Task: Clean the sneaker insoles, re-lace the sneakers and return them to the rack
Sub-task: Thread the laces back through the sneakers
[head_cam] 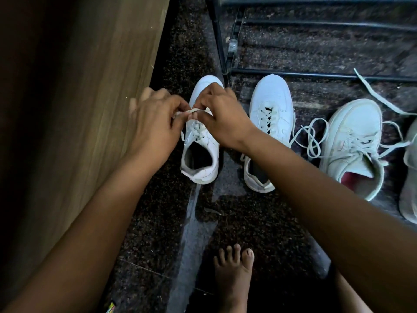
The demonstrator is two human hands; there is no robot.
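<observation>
A white sneaker (199, 154) stands on the dark speckled floor, toe pointing away from me. Over its laced part my left hand (153, 125) and my right hand (223, 118) meet, each pinching the white lace (195, 111) between fingers and thumb. A second white sneaker (270, 105) stands just to the right, laced, partly under my right forearm. Further right a third sneaker (354, 136) with a pink insole has loose laces (312, 141) trailing on the floor. A fourth sneaker (409, 181) shows at the right edge.
A black metal shoe rack (316, 75) stands at the back, its lowest bars just beyond the shoes. A wooden cabinet wall (90, 86) runs along the left. My bare foot (233, 274) rests on the floor near the bottom. A loose lace (379, 98) lies at right.
</observation>
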